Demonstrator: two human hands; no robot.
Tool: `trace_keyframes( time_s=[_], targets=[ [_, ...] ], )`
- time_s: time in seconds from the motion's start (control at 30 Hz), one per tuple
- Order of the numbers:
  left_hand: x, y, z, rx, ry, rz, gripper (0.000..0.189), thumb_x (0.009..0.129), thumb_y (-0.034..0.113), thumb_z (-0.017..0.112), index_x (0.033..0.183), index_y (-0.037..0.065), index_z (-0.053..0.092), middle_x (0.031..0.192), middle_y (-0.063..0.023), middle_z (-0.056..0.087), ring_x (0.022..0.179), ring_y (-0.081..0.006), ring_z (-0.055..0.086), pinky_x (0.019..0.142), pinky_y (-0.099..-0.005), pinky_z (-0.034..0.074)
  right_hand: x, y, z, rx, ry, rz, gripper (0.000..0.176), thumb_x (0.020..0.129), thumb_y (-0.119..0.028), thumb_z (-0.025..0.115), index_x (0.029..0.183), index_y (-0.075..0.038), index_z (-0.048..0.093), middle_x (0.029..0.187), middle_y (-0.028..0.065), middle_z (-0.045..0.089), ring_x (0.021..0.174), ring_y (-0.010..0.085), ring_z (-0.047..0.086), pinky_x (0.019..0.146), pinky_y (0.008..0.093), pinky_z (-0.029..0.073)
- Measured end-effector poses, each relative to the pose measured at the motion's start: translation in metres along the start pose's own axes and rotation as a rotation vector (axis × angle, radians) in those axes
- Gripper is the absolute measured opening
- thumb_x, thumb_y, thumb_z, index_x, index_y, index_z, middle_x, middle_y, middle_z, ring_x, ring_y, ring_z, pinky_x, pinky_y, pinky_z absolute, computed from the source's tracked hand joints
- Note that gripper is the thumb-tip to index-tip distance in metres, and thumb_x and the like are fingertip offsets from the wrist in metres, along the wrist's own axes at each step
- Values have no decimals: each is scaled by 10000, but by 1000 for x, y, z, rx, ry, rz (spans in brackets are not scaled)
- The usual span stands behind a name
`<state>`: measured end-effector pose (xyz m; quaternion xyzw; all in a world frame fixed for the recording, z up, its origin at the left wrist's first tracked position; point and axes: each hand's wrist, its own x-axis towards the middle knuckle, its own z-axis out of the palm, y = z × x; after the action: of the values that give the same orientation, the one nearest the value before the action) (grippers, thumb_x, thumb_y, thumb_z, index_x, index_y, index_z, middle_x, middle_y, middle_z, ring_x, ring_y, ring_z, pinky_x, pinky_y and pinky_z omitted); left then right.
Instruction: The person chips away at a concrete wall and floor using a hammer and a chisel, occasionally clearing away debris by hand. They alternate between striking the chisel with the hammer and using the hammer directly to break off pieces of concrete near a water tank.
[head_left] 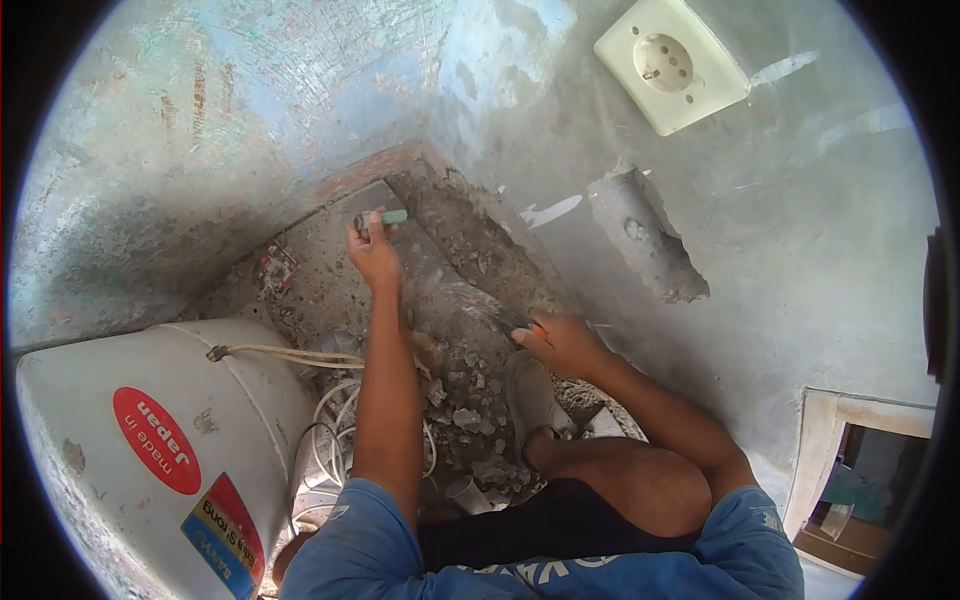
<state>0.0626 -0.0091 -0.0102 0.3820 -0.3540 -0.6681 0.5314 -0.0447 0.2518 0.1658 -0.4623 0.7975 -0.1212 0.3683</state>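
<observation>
Near the corner of the room, my left hand is closed round a short tool with a pale green end, held over a flat grey slab. My right hand grips the orange handle of a tool whose blade is blurred and points left toward the slab and rubble. Broken bits of concrete lie on the floor below both hands. A rough dug strip runs along the foot of the right wall.
A white tank-like container with stickers stands at the left, pale cables beside it. A wall socket is at the upper right, above a gouged hole in the wall. A framed opening is at the lower right.
</observation>
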Motion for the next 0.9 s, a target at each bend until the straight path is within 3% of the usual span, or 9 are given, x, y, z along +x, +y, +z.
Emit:
trace_keyframes(
  time_s=[0.17, 0.23, 0.27, 0.33, 0.43, 0.47, 0.67, 0.77, 0.9],
  targets=[
    [7, 50, -15, -88, -14, -19, 184, 954, 159, 574, 1082, 49, 499, 1097, -138, 633, 883, -174, 634, 685, -289, 553, -44, 52, 63, 278, -36, 246, 510, 906, -467, 565, 820, 36, 544, 678, 137, 572, 626, 253, 566, 627, 402, 467],
    [4, 68, -19, -180, -28, -81, 186, 967, 209, 559, 1065, 65, 493, 1073, -146, 635, 879, -185, 622, 725, -319, 537, -45, 66, 86, 601, -116, 512, 446, 910, -419, 595, 810, 10, 523, 667, 71, 542, 593, 165, 534, 567, 353, 467],
    [4, 75, -21, -164, -29, -82, 186, 967, 209, 559, 1065, 65, 493, 1073, -146, 635, 879, -185, 622, 725, -319, 537, -42, 77, 92, 614, -125, 511, 446, 910, -419, 595, 810, 10, 523, 667, 71, 542, 593, 165, 534, 567, 353, 467],
    [1, 84, -32, -307, 28, -137, 176, 983, 247, 526, 1019, 78, 489, 963, -118, 627, 826, -198, 599, 782, -356, 519, -36, 88, 98, 991, -248, 489, 352, 928, -315, 618, 751, -46, 476, 635, 26, 533, 501, 100, 501, 451, 265, 421],
    [-6, 100, -45, -386, -64, -257, 159, 990, 249, 511, 985, 93, 477, 823, -74, 569, 759, -194, 558, 766, -382, 501, -29, 88, 90, 882, -398, 409, 310, 915, -317, 627, 848, -31, 527, 658, 25, 540, 518, 116, 524, 474, 281, 437],
    [-8, 103, -44, -254, -74, -259, 133, 988, 234, 513, 969, 111, 468, 726, -35, 493, 670, -173, 516, 654, -351, 478, -27, 84, 89, 879, -405, 407, 310, 915, -317, 627, 848, -31, 527, 658, 25, 540, 518, 116, 524, 474, 281, 437],
    [-27, 91, -53, 145, -163, -636, 169, 958, 242, 568, 951, 117, 456, 683, -10, 476, 511, -131, 450, 457, -286, 382, 0, 81, 114, 787, -684, 254, 286, 914, -287, 639, 823, -35, 540, 658, 25, 555, 549, 130, 559, 508, 301, 475],
    [-34, 91, -48, 194, -207, -717, 183, 942, 234, 591, 950, 112, 454, 679, -12, 480, 487, -119, 440, 435, -284, 371, 18, 77, 122, 899, -758, 286, 280, 910, -286, 640, 823, -34, 553, 660, 24, 556, 551, 137, 561, 509, 298, 473],
    [-31, 97, -49, 189, -183, -721, 193, 935, 221, 598, 950, 97, 451, 672, -13, 483, 481, -117, 442, 431, -280, 372, 32, 60, 110, 640, -770, 265, 325, 881, -298, 638, 729, -17, 574, 629, 59, 602, 565, 145, 606, 536, 316, 490]
  ],
)
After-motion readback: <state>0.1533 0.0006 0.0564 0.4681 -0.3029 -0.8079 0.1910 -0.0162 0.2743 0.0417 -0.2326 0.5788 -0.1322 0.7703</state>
